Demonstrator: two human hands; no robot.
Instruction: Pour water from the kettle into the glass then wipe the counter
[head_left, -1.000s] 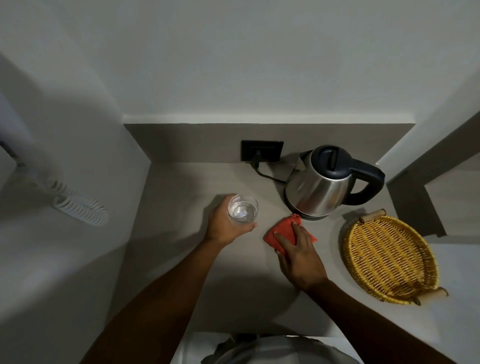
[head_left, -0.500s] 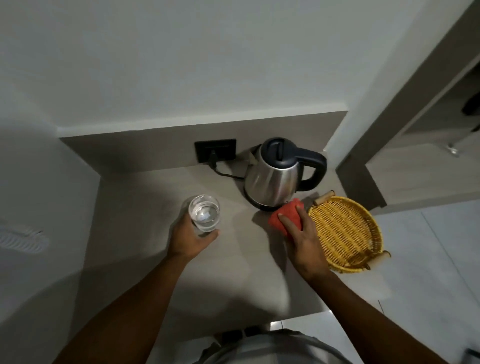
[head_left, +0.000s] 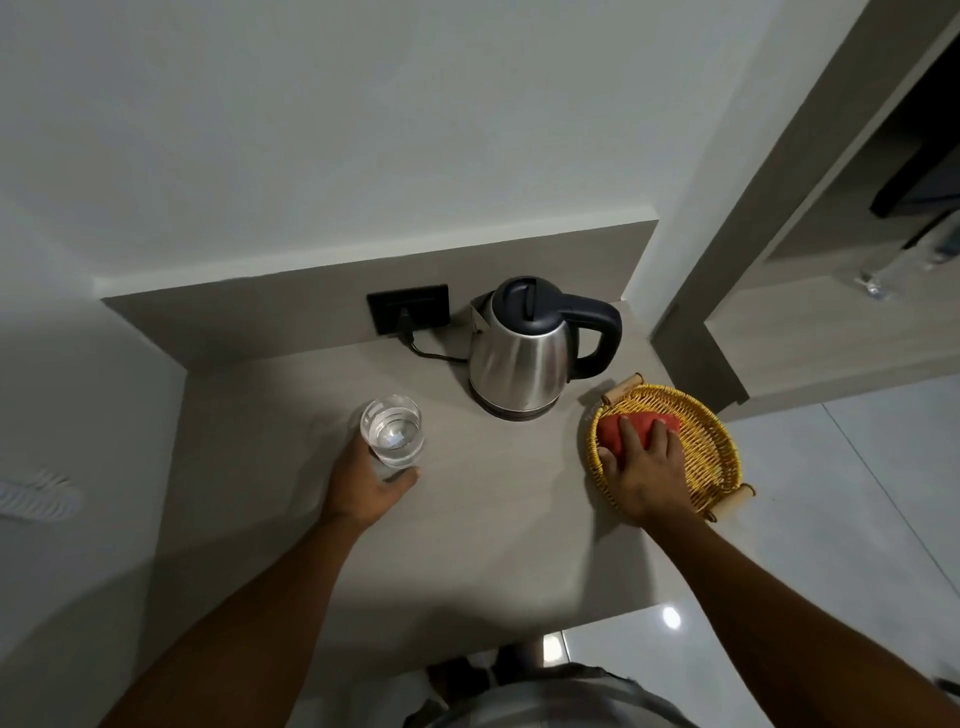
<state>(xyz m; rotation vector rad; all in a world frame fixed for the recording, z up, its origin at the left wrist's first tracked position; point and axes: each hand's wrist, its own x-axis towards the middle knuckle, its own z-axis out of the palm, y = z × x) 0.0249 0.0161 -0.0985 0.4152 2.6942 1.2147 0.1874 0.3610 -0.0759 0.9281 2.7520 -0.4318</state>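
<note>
Counter (head_left: 493, 519), apparently grey, against white wall (head_left: 363, 130)

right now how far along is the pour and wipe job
Pouring looks done: the clear drinking glass holds water and the steel kettle stands upright. In hand: the left hand grips the glass; the right hand holds the folded red cloth in the yellow wicker basket. Left: probably only letting go, if wiping is finished.

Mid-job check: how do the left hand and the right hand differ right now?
The left hand grips the glass of water; the right hand holds the red cloth. The left hand is over the counter, the right hand inside the yellow wicker basket. The left hand wraps the glass from the side; the right hand's fingers lie on top of the cloth. Both hold something.
</note>
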